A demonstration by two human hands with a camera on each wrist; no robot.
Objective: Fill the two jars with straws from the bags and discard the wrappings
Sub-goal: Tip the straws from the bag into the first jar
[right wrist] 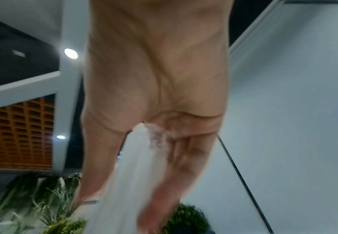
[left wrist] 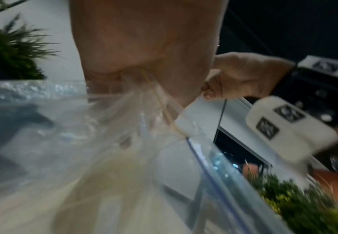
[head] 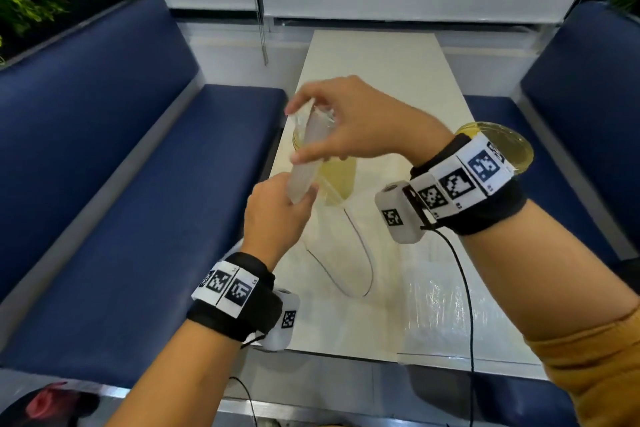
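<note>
Blue booth seats flank a pale tabletop that runs toward a white wall. Above it, a wrapped bundle of straws is held upright between both hands. Its lower end is gripped by the left hand, while the clear wrapping at its top is pinched by the fingers of the right hand. One yellowish jar stands just behind the bundle, and a second jar is partly hidden behind the right wrist. Whether either jar already holds straws cannot be told. A crinkled plastic bag lies on the near end of the tabletop. The task is judged to be at an early or middle stage: this bundle is not yet unwrapped, no wrapping is seen discarded, and filling of the jars is left.
</note>
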